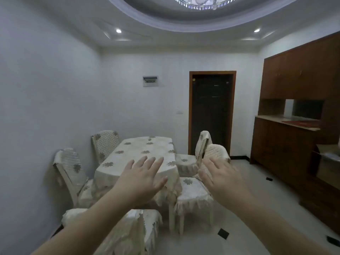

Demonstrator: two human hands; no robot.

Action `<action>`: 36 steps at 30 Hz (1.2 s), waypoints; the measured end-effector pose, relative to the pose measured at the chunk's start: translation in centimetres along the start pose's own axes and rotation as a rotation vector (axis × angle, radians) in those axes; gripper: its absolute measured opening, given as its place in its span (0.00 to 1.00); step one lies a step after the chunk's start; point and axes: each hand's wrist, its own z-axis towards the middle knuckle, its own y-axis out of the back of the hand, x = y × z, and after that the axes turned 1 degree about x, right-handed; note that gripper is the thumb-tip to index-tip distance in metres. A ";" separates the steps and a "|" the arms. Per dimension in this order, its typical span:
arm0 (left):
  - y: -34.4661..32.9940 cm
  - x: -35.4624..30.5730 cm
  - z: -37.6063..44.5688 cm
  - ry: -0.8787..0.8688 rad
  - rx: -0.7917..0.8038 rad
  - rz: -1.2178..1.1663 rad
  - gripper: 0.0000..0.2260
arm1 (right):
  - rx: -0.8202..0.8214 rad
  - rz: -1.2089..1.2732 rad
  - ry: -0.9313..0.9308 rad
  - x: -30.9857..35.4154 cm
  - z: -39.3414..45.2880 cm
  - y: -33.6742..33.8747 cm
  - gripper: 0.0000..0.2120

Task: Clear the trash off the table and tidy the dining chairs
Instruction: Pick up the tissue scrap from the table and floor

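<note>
A dining table (128, 159) under a cream flowered cloth stands ahead against the left wall. A small pale scrap (150, 139) lies near its far end. Cloth-covered chairs ring it: two on the left (68, 162) (105, 144), two on the right (191, 192) (185, 161) pulled out at angles, and one at the near end (136, 230). My left hand (143, 179) and my right hand (219, 177) are both raised in front of me, palms down, fingers spread, holding nothing and touching nothing.
A dark doorway (211, 113) is in the far wall. A tall brown cabinet (294, 126) with a counter runs along the right wall. A box (329, 155) stands at the right edge. Pale tiled floor (257, 208) lies between chairs and cabinet.
</note>
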 end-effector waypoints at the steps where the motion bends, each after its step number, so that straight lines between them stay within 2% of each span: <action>1: -0.5 -0.3 0.3 -0.024 0.010 0.023 0.30 | 0.012 -0.019 0.003 -0.5 0.1 -0.4 0.35; 4: -2.7 -1.0 2.2 -0.062 -0.050 0.076 0.37 | -0.015 -0.064 -0.021 -3.1 0.7 -2.3 0.31; 9: -6.0 -3.2 7.3 -0.091 -0.070 0.076 0.38 | -0.047 -0.179 0.004 -8.5 2.3 -4.6 0.43; 16: -10.6 -7.7 15.8 -0.071 -0.043 0.078 0.38 | -0.022 -0.149 -0.011 -16.2 7.4 -7.5 0.36; 22: -13.4 -9.2 20.1 -0.020 -0.049 0.013 0.34 | 0.046 -0.142 -0.002 -19.2 12.2 -10.7 0.31; 25: -15.1 -8.3 21.7 0.012 -0.036 0.022 0.34 | 0.078 -0.081 0.016 -19.1 14.4 -12.3 0.29; 29: -17.2 -5.2 24.7 0.063 -0.028 0.039 0.42 | 0.053 0.004 0.069 -17.9 18.0 -14.7 0.33; 36: -22.3 2.4 30.9 0.140 -0.032 0.021 0.46 | 0.112 0.012 0.122 -15.0 28.0 -21.2 0.25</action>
